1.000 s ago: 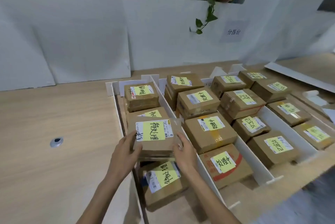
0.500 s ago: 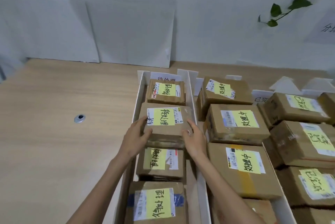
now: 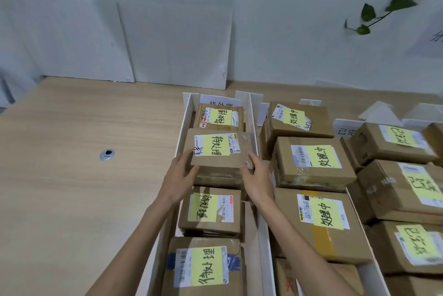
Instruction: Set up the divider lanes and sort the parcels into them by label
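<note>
The brown cardboard parcel (image 3: 219, 152) is a flat rectangular box that has on its top a white printed label and a yellow paper note with black handwriting. It is in the leftmost lane, second from the far end. Clear glossy tape wrinkles over its right top corner. The left hand (image 3: 179, 173) grips its near left corner: the thumb lies on the top edge and the fingers curl against the near side. The right hand (image 3: 257, 176) grips the near right corner in the same way, thumb on top and fingers bent round the edge. Whether the parcel rests on something or is lifted a little, I cannot tell.

Three more brown boxes with yellow notes are in the same lane: the far box (image 3: 219, 116) behind it, the third box (image 3: 211, 209) just in front of it, and the nearest box (image 3: 203, 267), which has a band of blue tape. The lane is formed by thin white foam-board walls, the left wall (image 3: 184, 125) and the long divider (image 3: 263, 235), both upright with smooth matte faces. A white paper card (image 3: 217, 101) with handwriting stands at the far end.

Beyond the divider, the middle lane holds larger boxes, one of them the striped box (image 3: 321, 221) with an orange-yellow tape band. The right-side boxes (image 3: 393, 142) lie close together. All of this rests on a light wooden table (image 3: 72, 188) with fine straight grain. A small round metal cap (image 3: 107, 154) sits in its surface, well apart to the left. Flat white boards (image 3: 177, 44) lean on the wall, and green leaves (image 3: 369, 11) hang at the upper right.
</note>
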`<move>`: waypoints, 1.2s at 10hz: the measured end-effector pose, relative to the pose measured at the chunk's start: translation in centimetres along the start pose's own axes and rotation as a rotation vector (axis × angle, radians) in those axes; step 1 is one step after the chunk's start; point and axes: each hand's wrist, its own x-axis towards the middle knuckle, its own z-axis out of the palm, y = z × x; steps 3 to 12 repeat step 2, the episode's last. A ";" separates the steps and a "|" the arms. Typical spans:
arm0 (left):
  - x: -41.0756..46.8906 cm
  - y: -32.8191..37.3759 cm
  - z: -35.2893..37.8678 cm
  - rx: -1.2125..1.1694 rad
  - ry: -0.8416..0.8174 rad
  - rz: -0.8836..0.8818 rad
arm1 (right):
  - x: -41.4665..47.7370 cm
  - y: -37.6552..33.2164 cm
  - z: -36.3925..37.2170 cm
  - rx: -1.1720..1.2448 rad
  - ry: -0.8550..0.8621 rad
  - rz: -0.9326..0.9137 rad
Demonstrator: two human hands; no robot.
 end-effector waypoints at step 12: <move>-4.3 1.0 -3.1 0.029 0.014 -0.009 | -5.2 -2.3 -0.6 0.025 0.094 -0.036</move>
